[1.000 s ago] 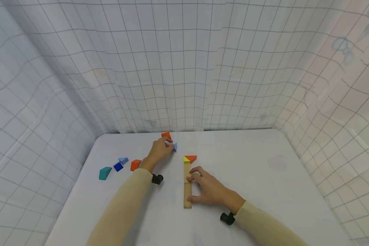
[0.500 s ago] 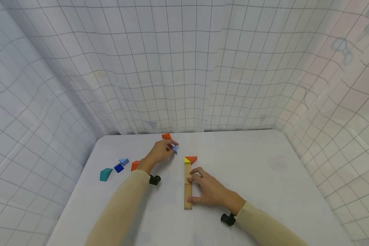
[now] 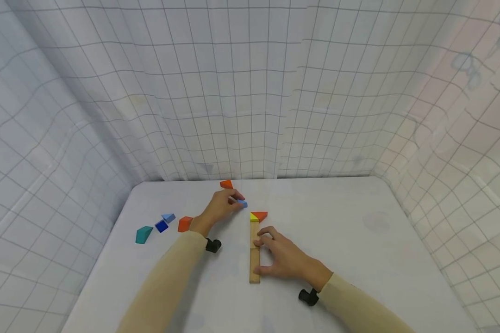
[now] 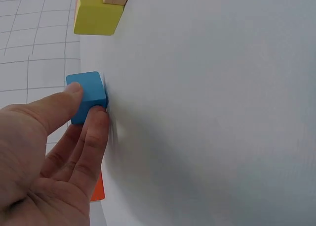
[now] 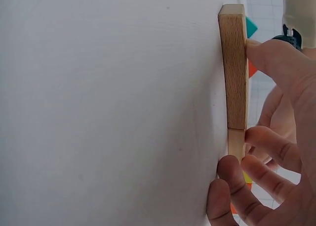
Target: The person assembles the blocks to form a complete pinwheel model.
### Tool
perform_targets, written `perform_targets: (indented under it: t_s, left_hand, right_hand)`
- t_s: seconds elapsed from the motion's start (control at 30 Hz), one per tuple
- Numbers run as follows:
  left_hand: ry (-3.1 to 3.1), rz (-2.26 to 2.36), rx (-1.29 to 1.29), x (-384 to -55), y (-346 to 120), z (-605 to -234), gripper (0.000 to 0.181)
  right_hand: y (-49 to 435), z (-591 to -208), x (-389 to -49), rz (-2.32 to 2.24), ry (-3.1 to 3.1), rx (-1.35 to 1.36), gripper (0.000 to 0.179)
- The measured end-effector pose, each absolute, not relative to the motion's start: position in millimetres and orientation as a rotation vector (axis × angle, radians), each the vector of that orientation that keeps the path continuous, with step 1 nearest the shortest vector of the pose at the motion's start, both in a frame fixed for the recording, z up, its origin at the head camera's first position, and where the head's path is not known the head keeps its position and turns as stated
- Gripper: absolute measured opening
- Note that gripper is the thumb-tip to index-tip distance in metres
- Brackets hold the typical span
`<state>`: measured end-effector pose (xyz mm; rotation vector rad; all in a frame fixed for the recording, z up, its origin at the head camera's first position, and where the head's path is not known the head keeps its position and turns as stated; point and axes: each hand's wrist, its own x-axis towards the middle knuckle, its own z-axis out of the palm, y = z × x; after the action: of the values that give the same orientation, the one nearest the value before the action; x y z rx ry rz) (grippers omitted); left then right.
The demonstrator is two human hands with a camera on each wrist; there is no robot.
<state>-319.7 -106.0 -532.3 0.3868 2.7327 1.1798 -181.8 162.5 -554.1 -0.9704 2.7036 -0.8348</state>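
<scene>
a blue block (image 4: 90, 90) is pinched between the thumb and fingers of the left hand (image 3: 219, 205), just above the table or at its surface; contact cannot be told. it is held near the yellow block (image 3: 253, 218), a gap being left between them. beside the yellow block a red triangle (image 3: 262, 215) is set, and against it two wooden blocks (image 3: 254, 266) are laid end to end. by the right hand (image 3: 284, 258) these are touched with thumb and loosely bent fingertips, nothing being clasped. the blue block is probably best turned with a light pinch, kept low, its faces squared before any contact; the wooden blocks should be steadied without sideways pressure. farther out, an orange block (image 3: 226, 184) and a teal block (image 3: 143, 234) are seen.
</scene>
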Motion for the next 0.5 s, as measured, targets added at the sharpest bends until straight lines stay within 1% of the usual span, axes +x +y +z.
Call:
perform_targets:
  t_s: [0.27, 0.5]
  left_hand:
    - [2.735, 1.204, 0.436, -318.5, -99.3, -535.1, 0.017]
    - [2.730, 1.197, 0.444, -317.9, -90.0, -536.0, 0.016]
  right_hand:
    - [163.5, -554.9, -181.2, -0.820, 2.688, -0.981, 0.071]
    - [162.8, -553.5, -181.0, -0.834, 2.702, -0.954, 0.066]
